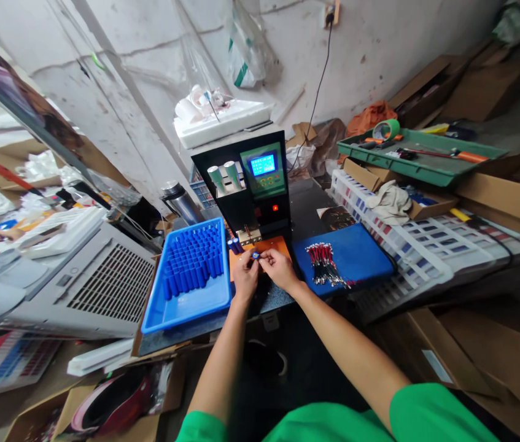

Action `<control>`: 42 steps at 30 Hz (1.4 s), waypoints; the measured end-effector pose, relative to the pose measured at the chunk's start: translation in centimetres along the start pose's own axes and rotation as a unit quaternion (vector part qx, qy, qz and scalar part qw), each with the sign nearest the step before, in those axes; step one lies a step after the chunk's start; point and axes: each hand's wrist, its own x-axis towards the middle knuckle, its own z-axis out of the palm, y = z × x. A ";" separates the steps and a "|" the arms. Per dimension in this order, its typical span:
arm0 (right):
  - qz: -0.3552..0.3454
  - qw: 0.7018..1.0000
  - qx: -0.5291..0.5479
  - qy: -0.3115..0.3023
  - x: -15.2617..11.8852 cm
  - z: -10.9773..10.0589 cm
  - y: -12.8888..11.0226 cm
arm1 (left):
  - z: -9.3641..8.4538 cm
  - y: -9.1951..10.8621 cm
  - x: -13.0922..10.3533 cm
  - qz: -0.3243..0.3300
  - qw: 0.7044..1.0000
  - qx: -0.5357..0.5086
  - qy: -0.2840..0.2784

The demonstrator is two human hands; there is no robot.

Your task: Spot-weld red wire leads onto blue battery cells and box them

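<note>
My left hand [245,279] grips a small blue battery cell [255,255], one end of it facing up toward me. My right hand [279,268] is closed in a pinch against the cell's right side; what lies between those fingertips is too small to make out. Both hands are just in front of a black spot welder [264,212] with a lit blue screen, over its orange work plate [278,245]. Two more blue cells [235,246] stand on the plate, left of my fingers. Beside my right wrist, a bundle of red and black wire leads [320,264] lies on a blue surface [370,255].
At left, a blue tray [186,313] holds many upright blue cells, with a steel flask [181,202] behind it. White foam [223,120] tops the welder. To the right are a white plastic crate [393,245], a green tool tray [425,162] and cardboard boxes [508,202].
</note>
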 end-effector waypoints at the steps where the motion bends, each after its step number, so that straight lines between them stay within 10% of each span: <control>1: 0.001 1.000 -0.004 0.001 0.0 0.0 0.0 | 0.0 -0.1 0.0 0.001 1.000 0.002 -0.005; 42: -0.046 0.993 -0.105 0.011 1.5 0.8 -1.1 | -0.6 1.1 2.4 -0.028 0.998 0.049 0.007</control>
